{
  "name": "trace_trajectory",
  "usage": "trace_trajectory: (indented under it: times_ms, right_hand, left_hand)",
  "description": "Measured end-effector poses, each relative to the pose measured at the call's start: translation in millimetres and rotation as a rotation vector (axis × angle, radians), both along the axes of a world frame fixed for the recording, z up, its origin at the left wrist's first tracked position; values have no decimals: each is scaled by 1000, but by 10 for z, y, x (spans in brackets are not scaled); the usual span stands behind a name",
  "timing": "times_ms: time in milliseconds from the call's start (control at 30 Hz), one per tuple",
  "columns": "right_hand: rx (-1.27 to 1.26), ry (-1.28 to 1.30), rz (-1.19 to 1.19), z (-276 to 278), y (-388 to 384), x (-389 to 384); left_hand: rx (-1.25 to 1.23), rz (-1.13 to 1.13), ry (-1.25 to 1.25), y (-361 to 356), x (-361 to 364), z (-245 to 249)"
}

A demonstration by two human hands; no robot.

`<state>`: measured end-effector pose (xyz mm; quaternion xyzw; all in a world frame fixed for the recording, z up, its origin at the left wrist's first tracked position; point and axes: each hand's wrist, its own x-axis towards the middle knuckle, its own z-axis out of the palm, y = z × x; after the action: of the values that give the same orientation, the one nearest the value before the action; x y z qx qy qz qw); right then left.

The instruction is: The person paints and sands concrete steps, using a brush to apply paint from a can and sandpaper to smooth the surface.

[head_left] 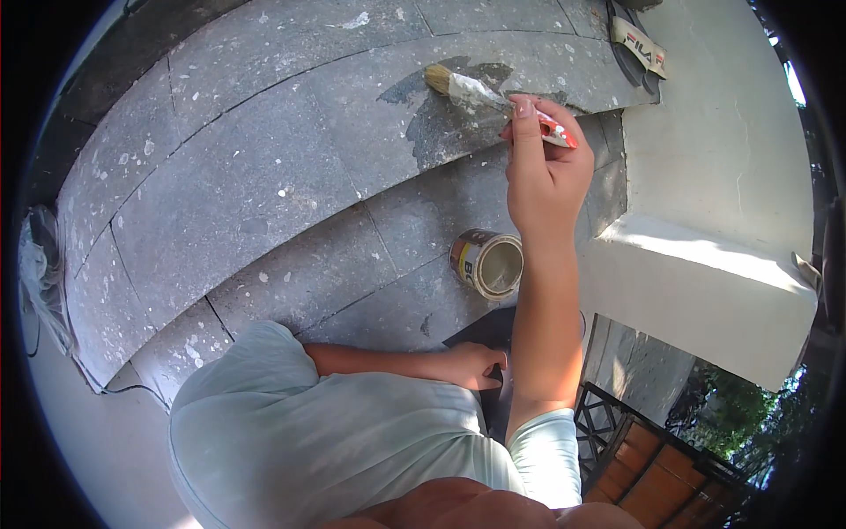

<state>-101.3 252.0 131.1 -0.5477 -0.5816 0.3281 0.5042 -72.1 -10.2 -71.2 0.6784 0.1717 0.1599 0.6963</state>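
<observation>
My right hand (551,163) is closed around the red-and-white handle of a paintbrush (476,91). The brush's pale bristles touch the grey tiled step (264,150), over a dark wet patch (441,132). White paint smears cover the ferrule. Below and left of my right forearm stands an open paint can (498,267), tilted in view, with a pale inside; its contents are hard to make out. My left hand (478,366) rests low by my dark-clothed leg, fingers curled inward. Whatever lies within its fingers is hidden.
White paint spots dot the tiles. A sandal with FILA lettering (641,51) lies at the step's right end, beside a pale wall (723,132). A low ledge (705,282) juts out at right. Clear plastic wrapping (42,273) sits at far left. A gate (643,458) stands at lower right.
</observation>
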Motion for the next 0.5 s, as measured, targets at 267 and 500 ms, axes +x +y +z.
trace_trajectory:
  times_ms: [267, 500]
  right_hand:
    - [142, -57, -20, -16, 106, -20]
    - [169, -82, 7, -37, 100, -46]
  left_hand:
    - [-23, -24, 15, 55, -48, 68]
    - [-32, -25, 31, 61, -42, 69]
